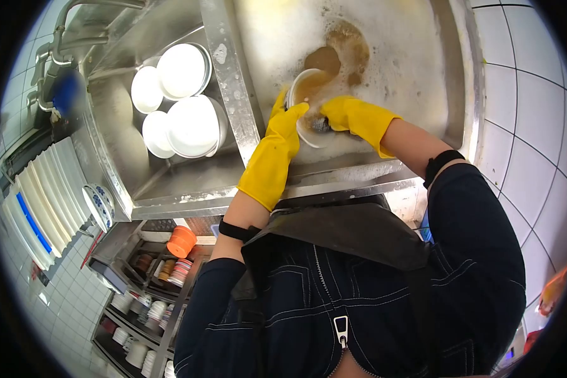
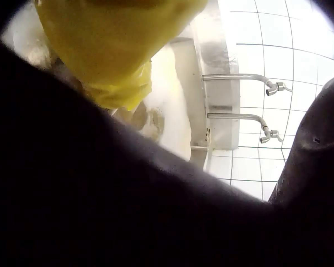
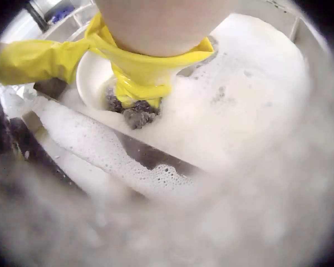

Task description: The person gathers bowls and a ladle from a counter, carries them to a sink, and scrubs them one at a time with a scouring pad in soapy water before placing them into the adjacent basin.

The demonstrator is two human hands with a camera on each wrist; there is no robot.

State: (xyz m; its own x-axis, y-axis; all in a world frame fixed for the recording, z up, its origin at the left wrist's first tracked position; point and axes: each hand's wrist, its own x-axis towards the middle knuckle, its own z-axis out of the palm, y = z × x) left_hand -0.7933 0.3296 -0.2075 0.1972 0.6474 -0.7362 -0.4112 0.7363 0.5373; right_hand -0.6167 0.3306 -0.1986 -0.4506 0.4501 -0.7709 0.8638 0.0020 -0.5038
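Observation:
Both hands wear yellow rubber gloves. In the head view my left hand [image 1: 286,126] grips a white bowl [image 1: 312,137] by its side, thumb at the rim. The bowl stands tilted in the foamy water of the right basin [image 1: 416,63], with brownish liquid inside. My right hand [image 1: 353,118] holds a dark steel wool scrubber [image 1: 320,123] against the bowl's inside. The right wrist view shows the scrubber [image 3: 139,115] under the gloved fingers, by the bowl's white wall [image 3: 92,80]. The left wrist view is mostly dark, with the left glove [image 2: 117,44] at its top.
A metal divider [image 1: 233,75] separates the basins. Several white bowls [image 1: 192,126] are stacked in the left basin. Taps [image 1: 60,47] stand at the far left, with a row of white plates [image 1: 50,195] nearer. Below are shelves of dishes [image 1: 145,309] and an orange container [image 1: 181,241].

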